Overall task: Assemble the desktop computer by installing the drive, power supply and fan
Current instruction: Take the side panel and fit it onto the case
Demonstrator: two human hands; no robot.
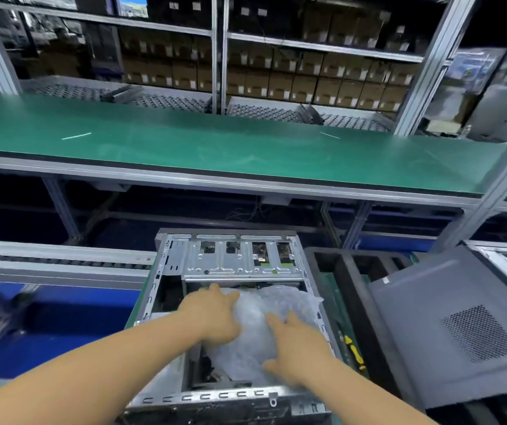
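Observation:
An open desktop computer case [166, 271] lies on its side in front of me, its metal drive cage [240, 259] at the far end. A crumpled clear plastic bag [255, 329] fills the middle of the case. My left hand [215, 314] rests on the bag's left side with its fingers spread over the plastic. My right hand [295, 342] lies on the bag's right side, fingers also on the plastic. What the bag holds is hidden.
A dark grey side panel [448, 326] with a vent grid leans at the right. A black tray [347, 271] with a yellow-handled tool [355, 352] sits beside the case. A green bench [215, 142] runs across behind, with shelves of boxes [307, 81] above.

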